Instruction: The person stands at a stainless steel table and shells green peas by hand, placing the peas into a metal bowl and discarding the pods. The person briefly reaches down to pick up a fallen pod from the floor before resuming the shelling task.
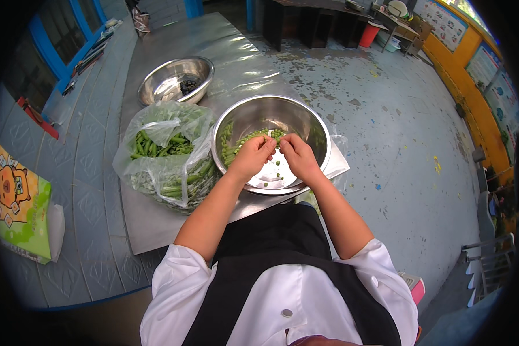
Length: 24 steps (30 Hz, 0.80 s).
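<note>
Over a wide stainless steel bowl (pixel 315 173), my left hand (pixel 255 158) and my right hand (pixel 299 156) meet with fingertips almost touching. Both pinch a green pea pod (pixel 266 137), largely hidden by the fingers. Loose shelled green peas (pixel 278 132) lie on the bowl's far inner side, and a few more are scattered across its shiny bottom. To the left of the bowl stands a clear plastic bag (pixel 145 177), its mouth open, full of green pea pods (pixel 177 147).
Metal sheeting covers the table (pixel 225 39). Behind the bag sits a smaller steel bowl (pixel 160 84) holding dark pieces (pixel 189 85). A printed green box (pixel 19 203) rests on the grey ledge at left. Clear plastic (pixel 341 142) hangs by the table's right edge.
</note>
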Each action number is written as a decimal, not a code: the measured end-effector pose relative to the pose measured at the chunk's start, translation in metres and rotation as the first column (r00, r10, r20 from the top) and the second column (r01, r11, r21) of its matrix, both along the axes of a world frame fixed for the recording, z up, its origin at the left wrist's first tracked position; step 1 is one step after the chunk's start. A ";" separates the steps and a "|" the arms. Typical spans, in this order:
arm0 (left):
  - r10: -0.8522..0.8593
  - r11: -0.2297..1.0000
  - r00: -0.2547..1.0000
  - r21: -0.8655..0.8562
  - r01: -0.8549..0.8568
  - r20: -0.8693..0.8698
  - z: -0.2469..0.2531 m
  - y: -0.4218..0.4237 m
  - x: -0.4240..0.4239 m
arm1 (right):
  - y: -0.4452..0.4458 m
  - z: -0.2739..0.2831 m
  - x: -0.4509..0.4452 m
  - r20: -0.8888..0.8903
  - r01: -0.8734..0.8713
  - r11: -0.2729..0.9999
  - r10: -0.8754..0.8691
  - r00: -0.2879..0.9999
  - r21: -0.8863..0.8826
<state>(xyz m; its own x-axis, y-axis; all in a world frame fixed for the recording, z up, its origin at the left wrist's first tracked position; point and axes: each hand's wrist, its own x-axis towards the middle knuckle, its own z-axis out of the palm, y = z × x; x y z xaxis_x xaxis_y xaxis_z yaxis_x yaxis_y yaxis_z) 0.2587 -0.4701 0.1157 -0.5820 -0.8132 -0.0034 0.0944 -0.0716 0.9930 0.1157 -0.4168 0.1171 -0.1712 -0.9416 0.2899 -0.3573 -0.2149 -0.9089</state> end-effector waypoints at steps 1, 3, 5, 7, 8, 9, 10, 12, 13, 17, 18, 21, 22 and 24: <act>0.008 0.999 1.000 -0.033 -0.007 0.018 0.000 0.002 -0.002 | -0.001 -0.001 0.000 -0.049 0.019 1.000 -0.019 0.999 0.009; 0.066 0.991 0.993 -0.125 -0.053 0.095 -0.004 0.003 -0.004 | -0.004 -0.001 0.000 -0.147 0.059 0.998 -0.055 0.988 0.024; 0.100 0.982 0.982 -0.175 -0.072 0.161 -0.004 0.003 -0.006 | -0.008 -0.005 -0.002 -0.194 0.047 0.995 -0.031 0.981 0.083; 0.118 0.981 0.967 -0.178 -0.078 0.224 0.000 0.005 -0.003 | -0.009 -0.005 -0.004 -0.143 0.004 0.983 0.023 0.990 0.185; 0.125 0.979 0.964 -0.185 -0.081 0.236 0.000 0.005 -0.003 | -0.009 -0.003 -0.004 -0.065 -0.039 0.966 0.058 0.996 0.254; 0.132 0.978 0.960 -0.192 -0.084 0.248 0.000 0.005 -0.003 | -0.009 -0.001 -0.005 0.014 -0.087 0.944 0.087 0.996 0.318; 0.141 0.976 0.955 -0.197 -0.090 0.262 0.000 0.006 -0.001 | -0.007 0.005 -0.002 0.053 -0.117 0.932 0.106 0.993 0.343; 0.166 0.967 0.954 -0.231 -0.107 0.249 -0.009 0.001 0.002 | -0.002 0.020 0.004 0.134 -0.183 0.902 0.141 0.981 0.390; 0.169 0.963 0.955 -0.248 -0.108 0.242 -0.008 0.001 0.001 | -0.002 0.018 0.004 0.055 -0.155 0.920 0.144 0.988 0.361; 0.170 0.963 0.929 -0.255 -0.086 0.329 -0.002 0.004 -0.001 | -0.006 -0.002 -0.001 -0.173 -0.078 0.960 0.128 0.977 0.269; 0.180 0.962 0.929 -0.257 -0.096 0.324 -0.004 0.003 -0.002 | -0.009 -0.005 -0.002 -0.162 -0.071 0.958 0.120 0.980 0.278; 0.208 0.970 0.950 -0.177 -0.169 0.233 -0.019 -0.006 0.000 | -0.006 0.004 0.002 -0.079 -0.075 0.947 0.104 0.991 0.311; 0.215 0.972 0.958 -0.137 -0.191 0.191 -0.018 -0.007 0.000 | -0.005 0.008 0.003 -0.041 -0.076 0.944 0.094 0.995 0.321; 0.192 0.974 0.953 -0.164 -0.156 0.233 -0.017 -0.005 0.000 | -0.008 -0.003 -0.001 -0.082 -0.073 0.940 0.106 0.991 0.332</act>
